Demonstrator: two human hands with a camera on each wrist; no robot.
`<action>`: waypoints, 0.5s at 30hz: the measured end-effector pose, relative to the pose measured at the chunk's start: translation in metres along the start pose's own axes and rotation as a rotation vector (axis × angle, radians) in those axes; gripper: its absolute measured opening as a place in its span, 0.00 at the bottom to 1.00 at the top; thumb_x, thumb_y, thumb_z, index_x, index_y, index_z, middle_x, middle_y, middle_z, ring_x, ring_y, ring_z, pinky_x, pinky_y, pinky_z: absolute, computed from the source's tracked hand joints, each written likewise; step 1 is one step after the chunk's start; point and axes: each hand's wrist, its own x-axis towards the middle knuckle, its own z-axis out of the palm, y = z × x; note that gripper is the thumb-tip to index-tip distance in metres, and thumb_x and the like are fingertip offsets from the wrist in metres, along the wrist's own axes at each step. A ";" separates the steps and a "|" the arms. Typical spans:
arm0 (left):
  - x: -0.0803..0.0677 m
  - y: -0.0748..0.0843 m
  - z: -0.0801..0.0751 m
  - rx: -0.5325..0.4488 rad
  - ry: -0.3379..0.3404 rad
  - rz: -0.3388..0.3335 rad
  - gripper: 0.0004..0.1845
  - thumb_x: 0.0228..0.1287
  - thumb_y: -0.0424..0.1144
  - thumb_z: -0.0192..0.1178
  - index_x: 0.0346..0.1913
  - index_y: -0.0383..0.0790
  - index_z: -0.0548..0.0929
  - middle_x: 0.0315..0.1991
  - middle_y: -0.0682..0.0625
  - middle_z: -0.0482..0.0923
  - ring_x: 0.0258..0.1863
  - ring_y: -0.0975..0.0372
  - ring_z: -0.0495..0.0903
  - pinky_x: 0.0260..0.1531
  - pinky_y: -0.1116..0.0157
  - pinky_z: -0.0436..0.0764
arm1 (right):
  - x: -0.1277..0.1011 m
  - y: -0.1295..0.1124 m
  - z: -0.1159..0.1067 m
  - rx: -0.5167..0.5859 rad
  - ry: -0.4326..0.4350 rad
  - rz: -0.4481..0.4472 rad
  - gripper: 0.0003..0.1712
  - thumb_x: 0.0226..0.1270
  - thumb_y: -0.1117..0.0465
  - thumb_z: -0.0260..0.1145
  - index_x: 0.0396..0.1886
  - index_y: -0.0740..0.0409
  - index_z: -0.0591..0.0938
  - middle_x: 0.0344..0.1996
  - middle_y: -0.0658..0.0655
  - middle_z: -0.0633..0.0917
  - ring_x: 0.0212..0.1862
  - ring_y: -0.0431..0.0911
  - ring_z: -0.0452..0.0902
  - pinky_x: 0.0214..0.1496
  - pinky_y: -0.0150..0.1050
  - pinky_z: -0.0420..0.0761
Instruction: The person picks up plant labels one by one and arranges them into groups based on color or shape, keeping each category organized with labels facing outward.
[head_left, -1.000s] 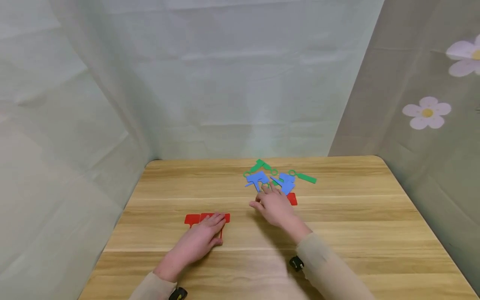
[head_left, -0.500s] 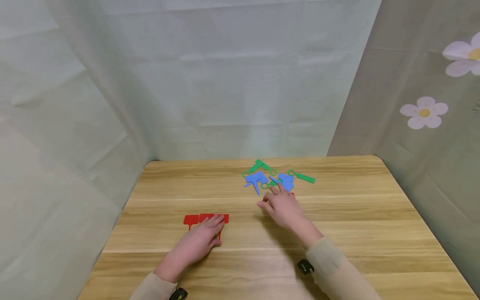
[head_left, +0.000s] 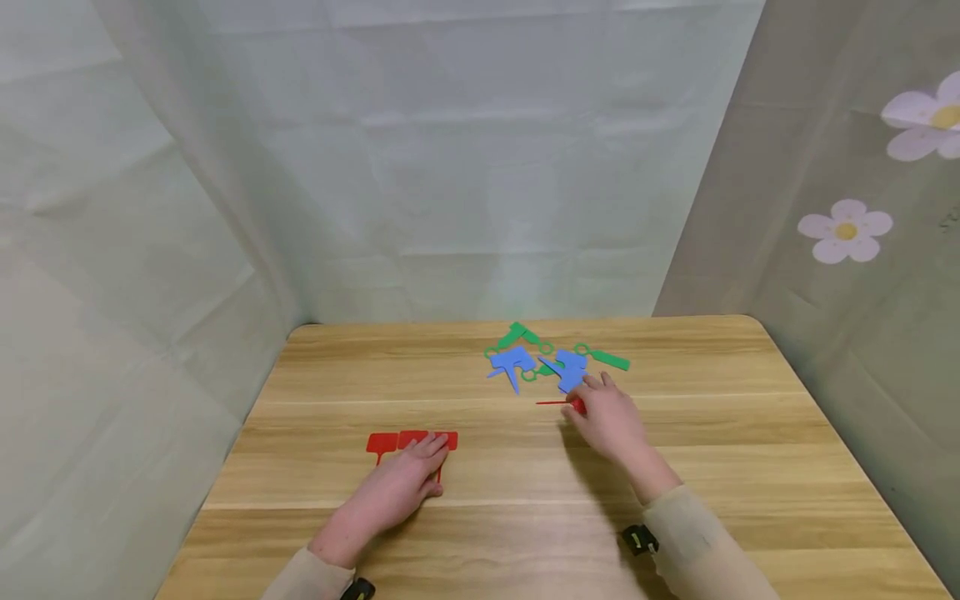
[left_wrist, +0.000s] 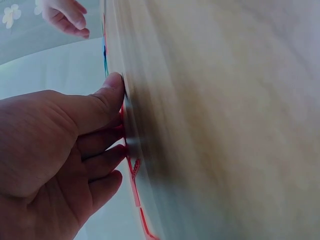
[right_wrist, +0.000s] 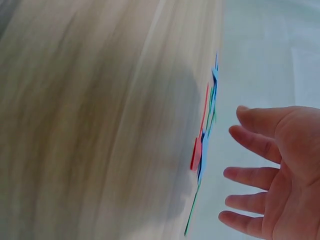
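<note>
sorting layout: flat plastic tags are seen in two groups on the wooden worktop [head_left: 675,467], red ones set apart near the front left, a mixed heap kept further back.
left hand: the left hand [head_left: 397,487] is laid flat, fingers straight and relaxed, nothing gripped; its fingertips rest on the row of red tags [head_left: 408,440], and in the left wrist view the fingers [left_wrist: 107,150] are pressed against the red edges at the board, seemingly so that the row is kept from sliding.
red row: three red tags are lined side by side, touching, stems toward the person, judged to be a gathered set of one colour.
right hand: the right hand [head_left: 611,417] lies just before the heap, fingers loosely spread; in the right wrist view [right_wrist: 280,175] the palm is open and held just off the tags, nothing clasped.
single red tag: a lone red tag [head_left: 572,404] lies at the right fingertips, its thin stem pointing left; whether it is touched cannot be told.
mixed heap: blue tags [head_left: 542,365] and green tags [head_left: 558,348] are overlapped just behind the right hand, well apart from the red row.
surroundings: pale cloth is hung behind, with a flower-printed curtain [head_left: 846,229] at the right.
</note>
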 end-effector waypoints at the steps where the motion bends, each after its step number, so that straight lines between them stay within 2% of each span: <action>1: 0.000 0.000 0.000 0.000 0.001 0.000 0.33 0.70 0.41 0.73 0.73 0.32 0.78 0.77 0.41 0.71 0.78 0.44 0.67 0.73 0.43 0.71 | -0.001 0.002 -0.001 -0.002 0.004 0.011 0.12 0.74 0.55 0.73 0.49 0.58 0.90 0.67 0.73 0.80 0.73 0.79 0.66 0.70 0.72 0.73; 6: 0.001 0.002 0.000 0.002 0.004 -0.005 0.32 0.70 0.41 0.73 0.73 0.32 0.78 0.77 0.42 0.71 0.78 0.45 0.67 0.74 0.44 0.71 | -0.002 0.009 -0.005 -0.006 0.007 0.069 0.12 0.73 0.57 0.74 0.50 0.58 0.89 0.64 0.74 0.82 0.73 0.78 0.66 0.67 0.71 0.75; 15: 0.001 0.002 0.000 -0.011 0.003 -0.013 0.32 0.70 0.40 0.74 0.73 0.30 0.78 0.77 0.40 0.71 0.78 0.44 0.67 0.73 0.44 0.71 | -0.005 0.018 -0.006 0.005 -0.009 0.155 0.18 0.72 0.55 0.75 0.53 0.61 0.89 0.69 0.76 0.77 0.74 0.80 0.62 0.65 0.74 0.76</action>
